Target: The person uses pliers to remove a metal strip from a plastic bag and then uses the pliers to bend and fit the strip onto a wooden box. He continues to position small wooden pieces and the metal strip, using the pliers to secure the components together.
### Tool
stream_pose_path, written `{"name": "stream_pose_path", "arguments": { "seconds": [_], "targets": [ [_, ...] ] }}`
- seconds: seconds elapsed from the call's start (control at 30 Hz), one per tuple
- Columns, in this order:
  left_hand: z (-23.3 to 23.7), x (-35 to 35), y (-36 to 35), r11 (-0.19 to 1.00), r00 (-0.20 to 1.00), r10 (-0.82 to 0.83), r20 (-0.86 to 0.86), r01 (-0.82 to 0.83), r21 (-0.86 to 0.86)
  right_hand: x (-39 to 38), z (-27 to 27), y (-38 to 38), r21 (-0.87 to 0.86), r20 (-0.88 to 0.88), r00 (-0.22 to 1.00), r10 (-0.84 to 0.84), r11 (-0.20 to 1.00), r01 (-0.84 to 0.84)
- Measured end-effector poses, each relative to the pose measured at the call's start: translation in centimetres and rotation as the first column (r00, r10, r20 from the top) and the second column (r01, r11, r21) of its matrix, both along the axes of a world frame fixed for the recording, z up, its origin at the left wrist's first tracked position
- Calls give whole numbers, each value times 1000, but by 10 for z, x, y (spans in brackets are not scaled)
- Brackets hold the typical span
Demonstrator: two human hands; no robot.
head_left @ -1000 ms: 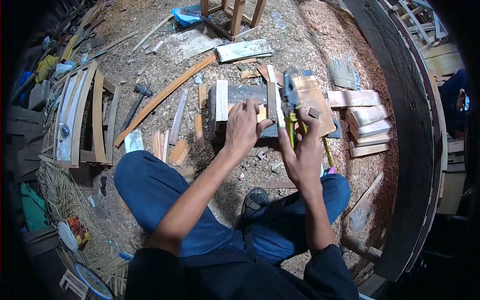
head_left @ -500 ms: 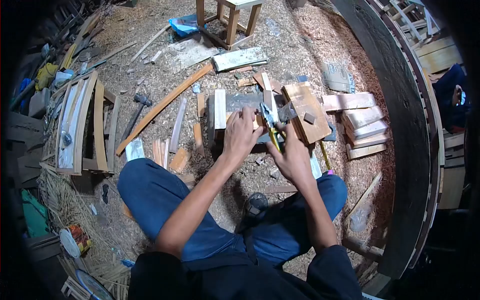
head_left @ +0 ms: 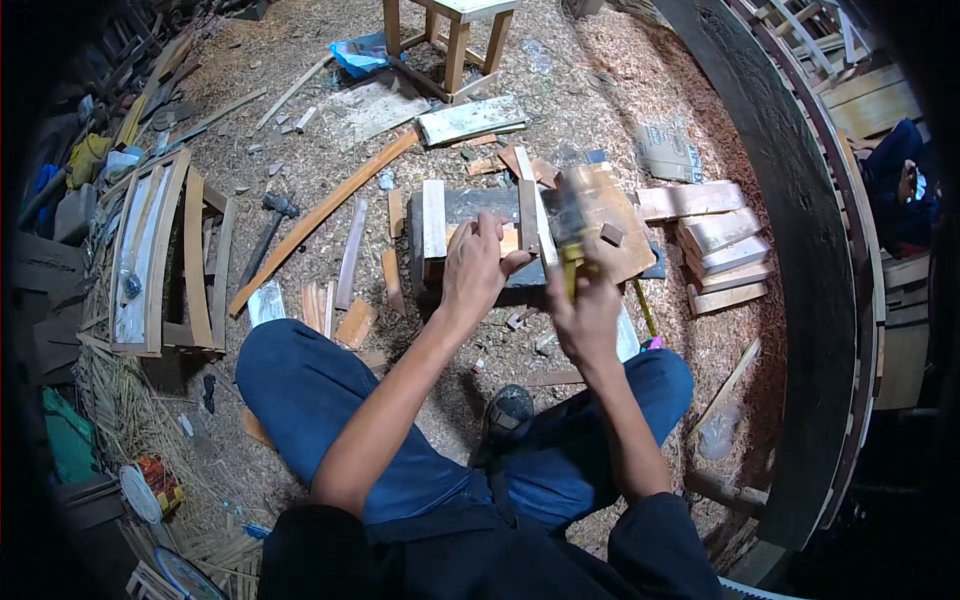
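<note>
My left hand (head_left: 472, 262) is closed on a small wooden piece (head_left: 510, 241), its thumb near a brown wood strip (head_left: 528, 215). A pale wood strip (head_left: 433, 220) stands just left of these fingers. Under them lies a dark block (head_left: 475, 204) serving as a work surface. My right hand (head_left: 585, 310) grips yellow-handled pliers (head_left: 571, 262), raised and smeared by motion; their head is blurred. Behind the pliers, a flat wooden board (head_left: 622, 225) carries a small brown block (head_left: 611, 234).
A hammer (head_left: 270, 225) and a long curved wood strip (head_left: 330, 218) lie to the left. Stacked wood blocks (head_left: 725, 255) sit at right. A wooden stool (head_left: 455, 50) stands ahead, and a curved wooden frame (head_left: 165, 260) at far left. Shavings cover the floor.
The pliers have swung right, away from the wood strips, and now blur. My left hand stays on the wooden piece. The view has shifted slightly.
</note>
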State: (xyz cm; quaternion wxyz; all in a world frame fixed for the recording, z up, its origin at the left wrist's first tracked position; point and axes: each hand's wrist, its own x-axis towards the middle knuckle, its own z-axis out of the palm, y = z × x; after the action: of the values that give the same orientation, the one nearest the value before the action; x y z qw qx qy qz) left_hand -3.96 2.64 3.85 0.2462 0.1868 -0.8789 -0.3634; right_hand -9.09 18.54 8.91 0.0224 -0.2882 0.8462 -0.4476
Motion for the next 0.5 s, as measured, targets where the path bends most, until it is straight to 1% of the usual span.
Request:
{"name": "stream_pose_path", "arguments": {
  "seconds": [0.03,0.07,0.13,0.17,0.2,0.23,0.27,0.3,0.33,0.37,0.4,0.47,0.5],
  "targets": [
    [2,1,1,1000,1000,-4,-3,4,0,-2,6,2,437,-61,991,115,896,-77],
    [3,2,2,1000,1000,-5,-5,5,11,-6,-16,9,479,53,994,97,871,-111],
    [5,1,-2,1000,1000,0,-13,0,19,-13,11,7,495,17,983,183,853,-167],
    [4,3,-1,1000,1000,-13,26,13,13,-11,25,3,495,9,987,161,857,-145],
    [3,1,-3,1000,998,-27,57,27,-1,-9,36,1,443,-21,987,159,887,-133],
    [14,4,-2,999,998,-36,58,35,4,-5,44,-2,333,-62,990,126,938,-98],
    [12,6,-3,1000,998,-31,63,31,5,-1,47,-5,215,-95,992,88,974,-65],
    [10,7,-5,998,995,-62,73,63,-15,3,44,-6,113,-102,993,67,992,-56],
    [8,8,-6,995,992,-93,80,96,-33,4,39,-8,113,-101,993,66,992,-55],
    [6,6,-6,995,992,-95,79,98,-32,4,30,-7,367,2,996,93,926,-88],
    [5,5,-7,995,992,-97,79,99,-26,2,20,-7,591,107,990,92,795,-138],
    [5,3,-7,994,992,-107,73,109,-24,-5,13,-1,567,113,990,80,813,-130],
    [6,4,-7,995,993,-93,76,95,-14,-10,32,-2,555,117,987,112,816,-158]
  ]
}}
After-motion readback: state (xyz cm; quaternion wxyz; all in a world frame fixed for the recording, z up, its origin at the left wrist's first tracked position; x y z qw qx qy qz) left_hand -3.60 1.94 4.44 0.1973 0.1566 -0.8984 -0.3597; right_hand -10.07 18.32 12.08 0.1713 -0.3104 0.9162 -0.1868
